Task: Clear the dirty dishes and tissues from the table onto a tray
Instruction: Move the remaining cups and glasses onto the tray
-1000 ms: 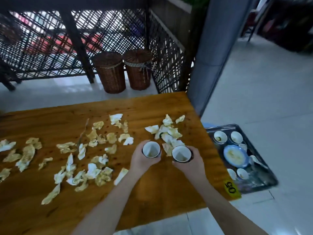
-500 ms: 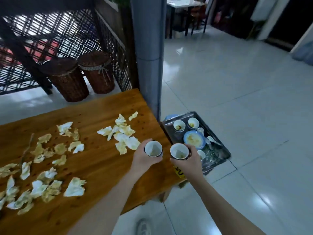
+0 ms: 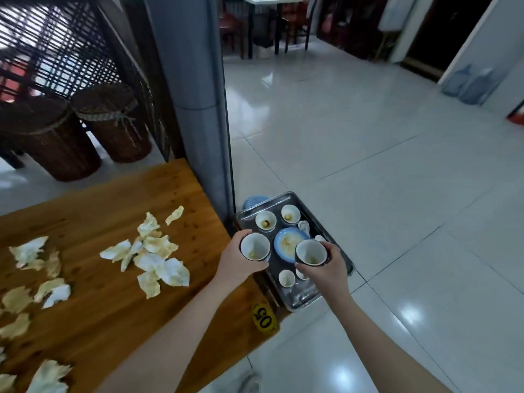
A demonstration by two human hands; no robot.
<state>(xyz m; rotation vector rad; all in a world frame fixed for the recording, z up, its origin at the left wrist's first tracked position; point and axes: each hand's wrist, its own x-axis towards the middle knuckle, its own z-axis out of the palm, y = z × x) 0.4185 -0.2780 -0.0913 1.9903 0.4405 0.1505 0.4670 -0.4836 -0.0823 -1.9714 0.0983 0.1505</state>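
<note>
Left hand (image 3: 236, 262): fingers curled around a cup (image 3: 255, 247), thumb on the near side of the wall, palm turned inward. Left forearm: bare, running from the lower frame edge up and rightward.

Right hand (image 3: 326, 269): closed on a second cup (image 3: 311, 252), fingertips wrapped over the far side, probably gripping near the rim. Right forearm: bare, angled from lower right. Both wrists near level, hands apart.

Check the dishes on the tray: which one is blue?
The plate in the middle of the tray. It has a blue rim and a stained centre; the small bowls around it are white.
</note>
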